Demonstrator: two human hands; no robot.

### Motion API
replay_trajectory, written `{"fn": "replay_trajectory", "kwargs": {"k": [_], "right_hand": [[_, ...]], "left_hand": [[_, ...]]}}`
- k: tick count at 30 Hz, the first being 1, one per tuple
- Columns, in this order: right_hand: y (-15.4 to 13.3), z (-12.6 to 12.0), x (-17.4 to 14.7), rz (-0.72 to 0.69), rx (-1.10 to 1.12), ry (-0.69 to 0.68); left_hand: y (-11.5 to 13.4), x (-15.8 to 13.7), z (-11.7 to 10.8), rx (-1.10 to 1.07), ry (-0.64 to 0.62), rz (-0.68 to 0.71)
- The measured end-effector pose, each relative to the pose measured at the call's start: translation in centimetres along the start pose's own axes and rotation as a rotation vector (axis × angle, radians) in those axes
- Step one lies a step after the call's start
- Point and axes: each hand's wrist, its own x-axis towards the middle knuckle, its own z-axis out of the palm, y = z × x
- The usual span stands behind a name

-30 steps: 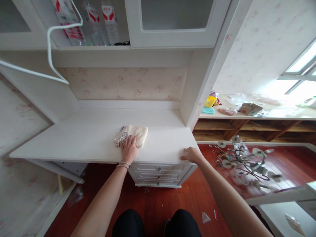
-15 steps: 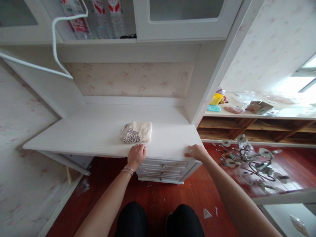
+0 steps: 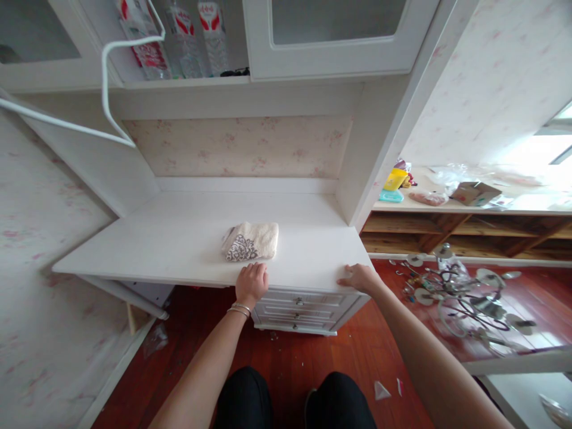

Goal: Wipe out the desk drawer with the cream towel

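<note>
A folded cream cloth with a dark floral pattern on its left part lies on the white desk. Just in front of this cloth, my left hand rests on the desk's front edge, fingers side by side over the top and nothing held in them. Two thin bracelets circle its wrist. Near the desk's right front corner, my right hand leans on the top with thumb and fingers apart, also holding nothing. White drawers with small knobs stand under the desk between the two hands.
A white wire hanger hangs at upper left, before a cabinet with plastic bottles. Dismantled chandelier parts lie on the red floor at right. Behind them, a low shelf carries a yellow container and a box.
The view has shifted slightly, so the desk and cabinet appear a little further right and lower. Both hands stay at the desk's edge, and the cloth keeps its place.
</note>
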Motion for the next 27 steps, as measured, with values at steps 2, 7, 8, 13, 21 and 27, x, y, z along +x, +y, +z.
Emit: {"fn": "replay_trajectory", "kwargs": {"k": [2, 7, 8, 13, 21, 27], "right_hand": [[0.1, 0.1, 0.2, -0.005, -0.015, -0.006], [0.3, 0.2, 0.5, -0.01, -0.015, -0.023], [0.2, 0.1, 0.5, -0.012, -0.012, -0.025], [0.1, -0.1, 0.4, -0.012, -0.01, -0.021], [0.0, -0.4, 0.1, -0.007, -0.008, -0.028], [-0.4, -1.1, 0.1, -0.014, -0.043, -0.039]], "left_hand": [[0.0, 0.0, 0.1, 0.009, 0.004, 0.004], [-0.1, -0.1, 0.1, 0.039, 0.01, 0.02], [-0.1, -0.1, 0.1, 0.044, 0.012, 0.023], [0.0, -0.1, 0.1, 0.052, 0.023, 0.031], [-0.2, 0.3, 0.1, 0.007, 0.026, 0.003], [3.1, -1.9, -1.2, -0.103, 0.018, -0.018]]}}
